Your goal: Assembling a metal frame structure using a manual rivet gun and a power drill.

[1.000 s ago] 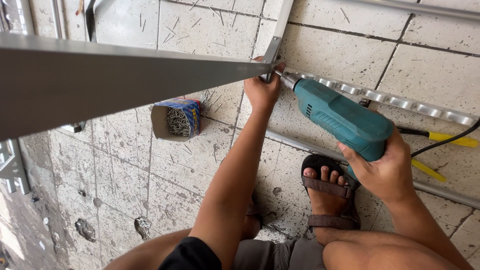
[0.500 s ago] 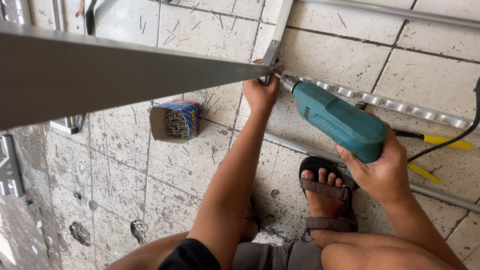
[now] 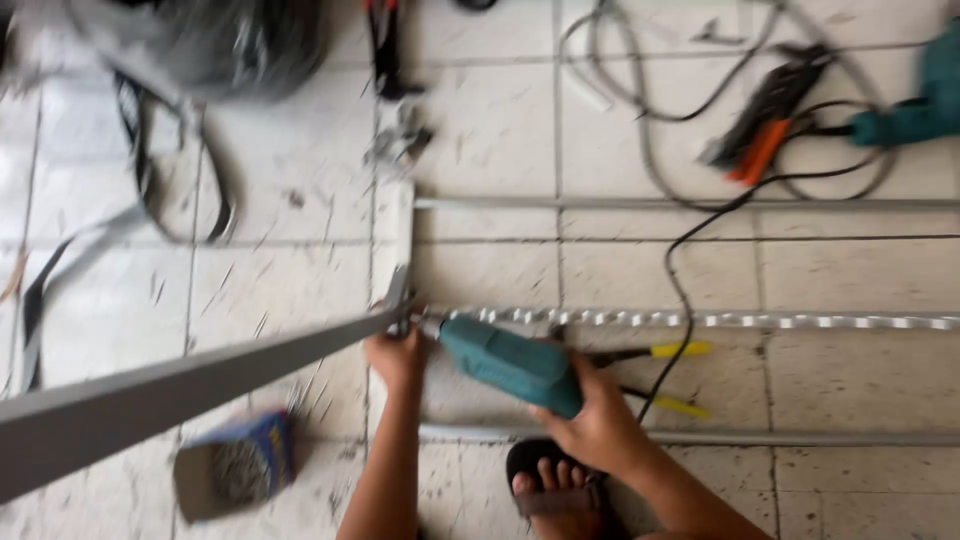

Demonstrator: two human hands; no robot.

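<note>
Right hand (image 3: 600, 425) wrapped tight round teal electric drill (image 3: 510, 362). Left hand (image 3: 397, 357) closed round near end of long grey metal bar (image 3: 180, 395), left of drill.

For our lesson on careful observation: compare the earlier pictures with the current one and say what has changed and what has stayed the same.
The view has lifted, bringing in a second teal drill, cables and pliers beyond. The left hand still steadies the end of the long grey metal profile, and the right hand still grips the teal electric drill aimed at that joint. The small blue box of screws remains on the tiled floor.
</note>
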